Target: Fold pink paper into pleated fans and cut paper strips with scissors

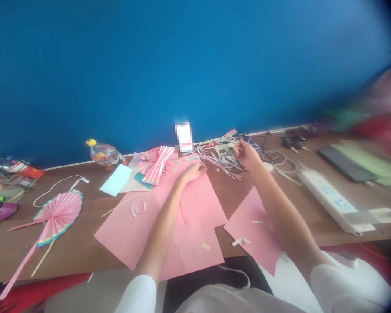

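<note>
My left hand [195,171] is over the far part of the pink paper sheets [163,230], its fingers curled; anything inside them is too small to make out. Raised a little at the right, my right hand [246,154] has its fingers drawn together in front of a pile of cut paper strips [226,158]. What it pinches, if anything, cannot be seen clearly. A pleated pink paper piece [158,165] lies left of my left hand. Under my right forearm is another pink sheet [247,226] with small white scraps on it.
A finished-looking pink pleated fan [60,213] lies at the left. Behind it are a light blue paper [116,180] and a plastic bottle [106,154] on its side. To the right are a white power strip [327,200], coiled cables [285,161] and a dark flat object [345,165].
</note>
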Tool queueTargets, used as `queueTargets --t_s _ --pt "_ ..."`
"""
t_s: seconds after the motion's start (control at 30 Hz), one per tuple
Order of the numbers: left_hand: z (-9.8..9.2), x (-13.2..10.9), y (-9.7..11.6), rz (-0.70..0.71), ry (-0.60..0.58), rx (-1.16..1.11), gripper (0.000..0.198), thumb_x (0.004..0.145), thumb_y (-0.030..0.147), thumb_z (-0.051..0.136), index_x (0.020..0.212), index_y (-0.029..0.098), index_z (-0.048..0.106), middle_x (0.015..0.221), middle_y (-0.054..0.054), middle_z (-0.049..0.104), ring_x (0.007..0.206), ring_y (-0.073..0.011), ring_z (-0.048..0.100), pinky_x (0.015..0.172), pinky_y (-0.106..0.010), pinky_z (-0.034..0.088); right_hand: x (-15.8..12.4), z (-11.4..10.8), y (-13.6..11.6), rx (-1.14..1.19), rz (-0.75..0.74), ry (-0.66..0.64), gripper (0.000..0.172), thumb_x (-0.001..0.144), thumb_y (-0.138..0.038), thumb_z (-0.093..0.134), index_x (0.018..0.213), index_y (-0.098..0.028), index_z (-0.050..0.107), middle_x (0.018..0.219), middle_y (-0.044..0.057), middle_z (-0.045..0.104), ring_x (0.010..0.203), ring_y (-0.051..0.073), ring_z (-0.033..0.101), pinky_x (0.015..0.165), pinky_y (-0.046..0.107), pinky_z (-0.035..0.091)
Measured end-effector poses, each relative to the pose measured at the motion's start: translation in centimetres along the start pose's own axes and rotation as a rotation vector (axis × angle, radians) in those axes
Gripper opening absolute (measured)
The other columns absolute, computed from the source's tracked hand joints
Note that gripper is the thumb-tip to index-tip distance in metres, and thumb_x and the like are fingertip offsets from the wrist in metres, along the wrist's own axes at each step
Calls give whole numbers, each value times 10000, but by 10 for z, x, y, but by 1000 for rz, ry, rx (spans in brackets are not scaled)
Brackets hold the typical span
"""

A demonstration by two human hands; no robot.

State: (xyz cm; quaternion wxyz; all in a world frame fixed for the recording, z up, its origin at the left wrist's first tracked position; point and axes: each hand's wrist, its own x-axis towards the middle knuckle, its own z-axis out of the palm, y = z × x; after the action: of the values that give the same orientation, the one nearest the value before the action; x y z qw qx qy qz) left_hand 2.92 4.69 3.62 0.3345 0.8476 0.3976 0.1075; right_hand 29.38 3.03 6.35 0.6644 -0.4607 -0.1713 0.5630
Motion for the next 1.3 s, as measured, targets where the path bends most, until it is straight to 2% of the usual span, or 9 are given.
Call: queueTargets --t_s 0.07,0.23,0.43,0.6,0.73,0.87,1.03,1.2,1.3 --pt "-1 0 1 0 -8 -1 253 913 344 467 1010 204 654 1035 -49 691 934 -204 631 839 -318 490 1 -1 1 9 -18 45 162 814 -227 661 703 -189 549 583 -18 614 475 68 540 366 139 389" --pt "-1 -1 1 -4 -16 -3 247 911 339 470 1006 200 651 1038 -49 688 934 -201 631 850 -320 492 5 -3 3 -103 -280 29 308 604 -101 737 861 -213 609 916 11 733 853 133 682 601 182 526" --pt "0 -1 0 -2 -17 -2 258 906 361 475 1014 201 647 1041 -51 684 924 -201 624 821 -308 495 8 -6 1 -182 -445 68 334 670 -223 662 1001 -235 621 1144 48 690 1076 188 643 759 269 534" --pt "-1 -2 1 -15 -28 -5 274 906 377 478 1025 201 650 1027 -54 687 934 -206 625 831 -313 493 7 -7 6 -264 -525 251 230 634 -173 624 861 -207 620 958 55 703 985 215 653 786 322 529" --pt "0 -1 1 -23 -35 4 279 907 389 476 1023 204 649 1036 -51 685 929 -203 622 823 -314 489 7 -8 5 -315 -464 314 164 613 -146 595 764 -201 628 989 58 694 974 229 644 771 321 520" --pt "0 0 0 -28 -41 18 278 899 399 485 1017 206 647 1023 -47 681 904 -200 621 791 -310 491 3 -6 1 -353 -416 243 250 643 -196 626 891 -221 632 907 43 706 825 217 657 686 328 520" --pt "-1 1 -2 -34 -69 -22 249 871 369 527 1019 208 648 1014 -43 689 899 -195 635 763 -291 491 -3 -2 3 -661 -431 119 96 642 -175 618 734 -201 618 701 14 670 763 198 635 709 307 493" --pt "-3 -1 3 -18 -46 -4 252 879 358 518 1022 202 656 982 -47 688 880 -192 633 772 -295 490 -1 0 5 -495 -298 73 238 620 -186 651 846 -214 586 740 -3 651 613 150 594 540 262 439" --pt "-3 -2 4 0 -9 -6 267 900 376 493 1029 206 653 1005 -49 678 920 -197 626 807 -306 490 0 -1 3 -477 -342 18 236 570 -136 645 796 -193 610 661 -24 605 589 112 519 537 234 400"
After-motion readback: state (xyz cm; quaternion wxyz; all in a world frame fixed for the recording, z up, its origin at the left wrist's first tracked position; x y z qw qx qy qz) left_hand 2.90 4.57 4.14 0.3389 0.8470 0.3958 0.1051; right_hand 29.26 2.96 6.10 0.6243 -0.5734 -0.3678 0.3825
